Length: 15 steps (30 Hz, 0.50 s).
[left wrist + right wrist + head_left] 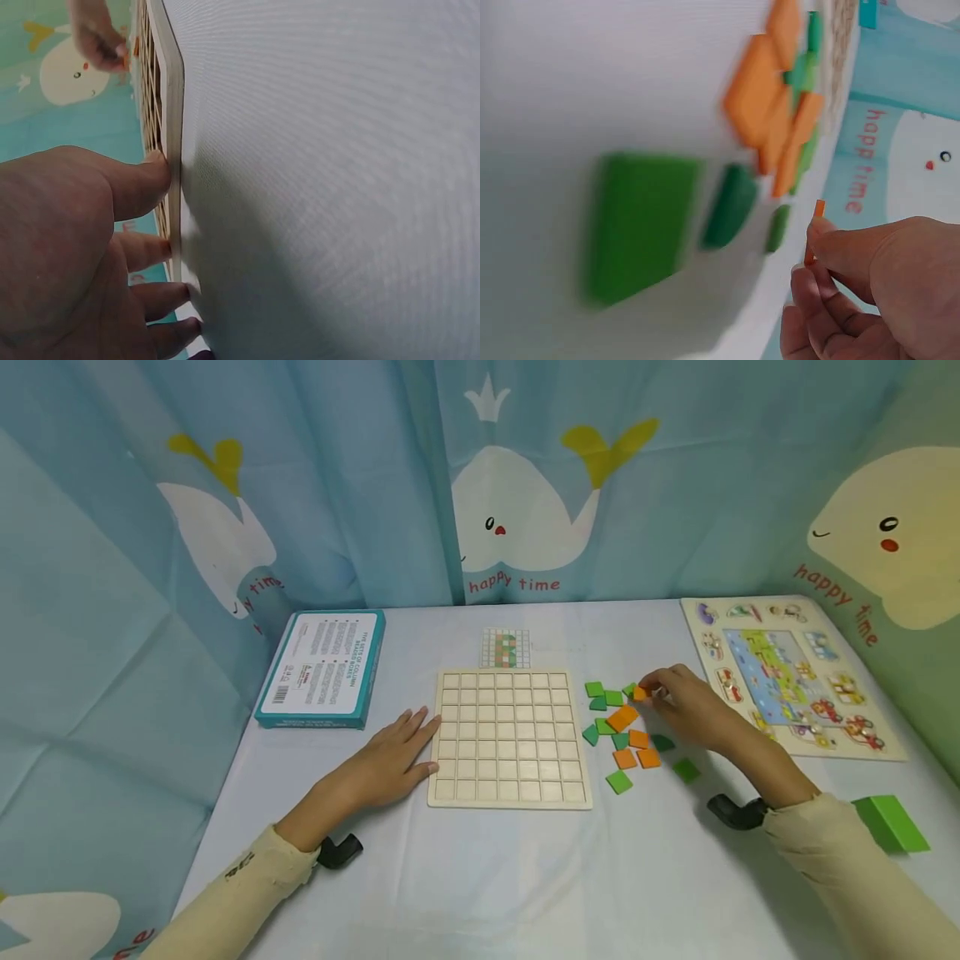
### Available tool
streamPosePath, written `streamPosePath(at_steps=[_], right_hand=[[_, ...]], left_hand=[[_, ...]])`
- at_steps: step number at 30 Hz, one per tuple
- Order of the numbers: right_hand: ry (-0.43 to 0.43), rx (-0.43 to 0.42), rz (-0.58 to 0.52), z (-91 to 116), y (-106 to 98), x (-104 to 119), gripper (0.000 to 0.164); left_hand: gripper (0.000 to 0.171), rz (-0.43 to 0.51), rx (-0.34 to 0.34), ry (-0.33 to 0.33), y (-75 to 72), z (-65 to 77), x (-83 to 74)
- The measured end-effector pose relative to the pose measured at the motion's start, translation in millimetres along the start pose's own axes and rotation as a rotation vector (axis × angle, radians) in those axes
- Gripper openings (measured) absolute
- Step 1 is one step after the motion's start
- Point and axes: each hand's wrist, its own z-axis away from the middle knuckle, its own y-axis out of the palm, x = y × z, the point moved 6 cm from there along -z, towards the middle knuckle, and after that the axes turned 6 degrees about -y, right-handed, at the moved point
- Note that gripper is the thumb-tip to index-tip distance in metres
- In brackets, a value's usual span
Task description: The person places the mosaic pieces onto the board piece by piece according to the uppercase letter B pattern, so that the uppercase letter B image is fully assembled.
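Observation:
A wooden grid board (514, 740) lies flat at the middle of the table, its square cells bare. My left hand (392, 758) is spread at the board's left edge, and in the left wrist view the thumb and fingertips touch the board's rim (175, 112). Between thumb and fingers of my right hand (693, 706) is an orange tile (815, 232), seen edge-on in the right wrist view. Just left of that hand lie loose tiles: orange squares (625, 759), light green squares (618, 782) and dark green rounded pieces (662, 742).
A small card with a coloured grid pattern (506, 648) lies behind the board. To the left is a teal and white box (322, 668). A wooden picture puzzle (795, 677) lies at the right, with a green block (891, 823) nearer the front. A whale-print curtain (397, 485) stands behind the table.

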Motion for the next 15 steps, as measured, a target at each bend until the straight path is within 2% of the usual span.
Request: streamPosePath(at_steps=[3, 8, 15], right_hand=[[0.011, 0.011, -0.016, -12.9, 1.5, 12.7, 0.026], [0.051, 0.05, -0.071, -39.7, 18.2, 37.7, 0.03], [-0.057, 0.076, -0.109, -77.8, 48.4, 83.5, 0.031]], left_hand=[[0.074, -0.004, -0.007, 0.001, -0.3, 0.2, -0.5], [0.075, -0.005, -0.016, 0.006, -0.1, -0.5, -0.5], [0.075, -0.012, -0.028, 0.009, 0.8, 0.3, 0.6]])
